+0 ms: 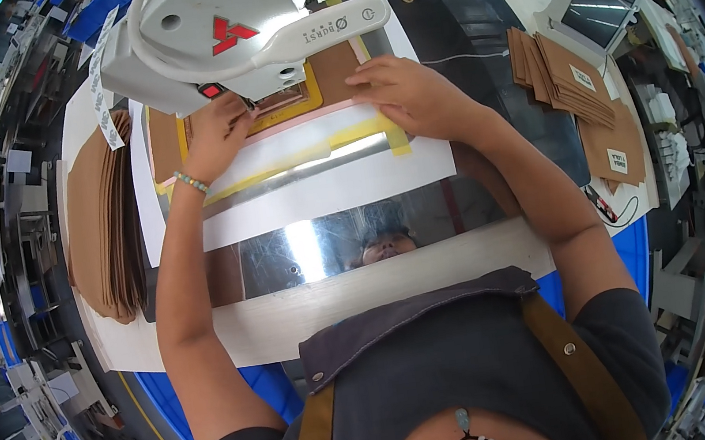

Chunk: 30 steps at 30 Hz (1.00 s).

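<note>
My left hand [220, 139], a beaded bracelet on its wrist, rests by the near edge of a yellow frame [273, 122] under the sewing machine head [200, 40]. Its fingers are bent and apart, their tips partly hidden by the machine. My right hand [421, 97] lies with fingers spread over the right side of a brown panel [336, 73], at its pink-edged border. The panel sits on a clear template edged with yellow tape [351, 140], over a large white sheet [280, 212]. A white paddle-shaped attachment [324, 35] juts from the machine head.
Stacked brown pieces stand at the left [104, 226]. Brown labelled pieces [566, 81] lie at the right, below a tilted control screen [600, 0]. A shiny metal plate [329, 245] borders the table's near edge. A small red-and-black tool [602, 205] lies at the right edge.
</note>
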Tool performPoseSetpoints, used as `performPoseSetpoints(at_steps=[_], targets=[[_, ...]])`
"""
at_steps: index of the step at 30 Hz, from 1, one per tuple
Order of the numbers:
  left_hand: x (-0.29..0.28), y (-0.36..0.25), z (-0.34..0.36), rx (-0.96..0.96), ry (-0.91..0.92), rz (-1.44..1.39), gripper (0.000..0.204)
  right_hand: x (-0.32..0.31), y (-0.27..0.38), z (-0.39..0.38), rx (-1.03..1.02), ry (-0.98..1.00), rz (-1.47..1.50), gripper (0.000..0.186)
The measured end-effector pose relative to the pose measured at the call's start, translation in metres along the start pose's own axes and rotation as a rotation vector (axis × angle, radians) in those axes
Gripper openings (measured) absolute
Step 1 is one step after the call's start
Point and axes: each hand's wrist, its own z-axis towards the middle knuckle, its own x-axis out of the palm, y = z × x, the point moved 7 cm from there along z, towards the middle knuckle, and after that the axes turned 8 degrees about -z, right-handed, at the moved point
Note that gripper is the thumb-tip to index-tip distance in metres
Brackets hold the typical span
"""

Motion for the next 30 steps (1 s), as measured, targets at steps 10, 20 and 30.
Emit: performPoseSetpoints(at_steps=[10, 20, 30], targets=[[-0.077, 0.112, -0.068, -0.174, -0.421, 0.455, 0.045, 0.028, 0.090, 0.005, -0.348, 0.189, -0.056, 0.030], [-0.087, 0.161, -0.076, -0.226, -0.382, 0.412, 0.056, -0.015, 0.053, -0.013, -0.123, 0.191, -0.073, 0.029], [-0.061, 0.137, -0.059, -0.213, -0.563, -0.338, 0.022, 0.045, 0.088, 0.059, -0.139, 0.126, -0.167, 0.028]])
